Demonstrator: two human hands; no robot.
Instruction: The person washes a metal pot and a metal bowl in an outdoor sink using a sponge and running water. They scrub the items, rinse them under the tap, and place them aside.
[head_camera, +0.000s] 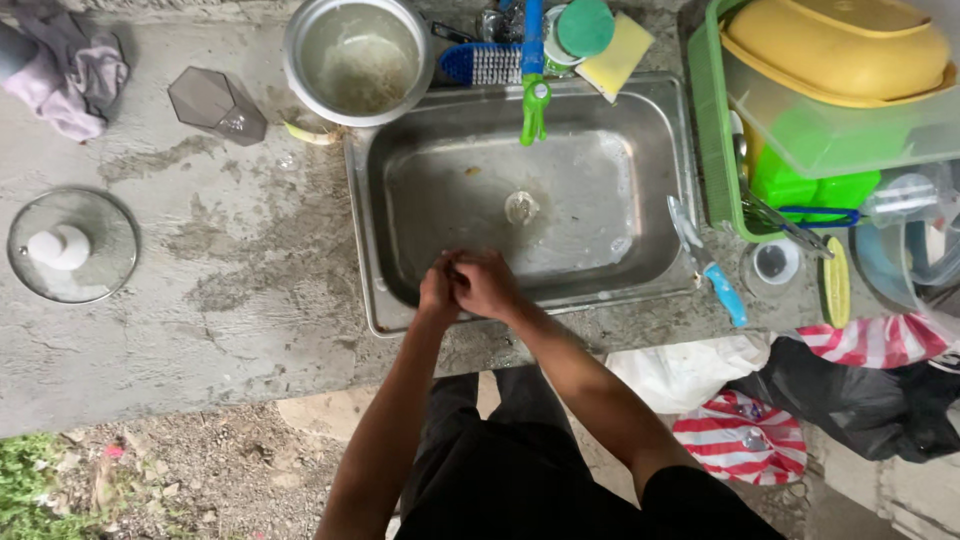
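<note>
Steel sink (600, 270), and both hands are pressed together over its near rim: left hand (438, 290) and right hand (487, 284), fingers curled into each other, anything held between them hidden. One drain (521, 207) beyond them. One knife (706, 262) right, one glass lid (72, 245) far left on the table (230, 330).

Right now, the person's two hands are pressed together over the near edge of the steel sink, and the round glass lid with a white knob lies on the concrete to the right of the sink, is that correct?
Not quite: the head view shows the round glass lid with a white knob on the concrete left of the steel sink, not right. The left hand and right hand are pressed together over its near edge.
</note>
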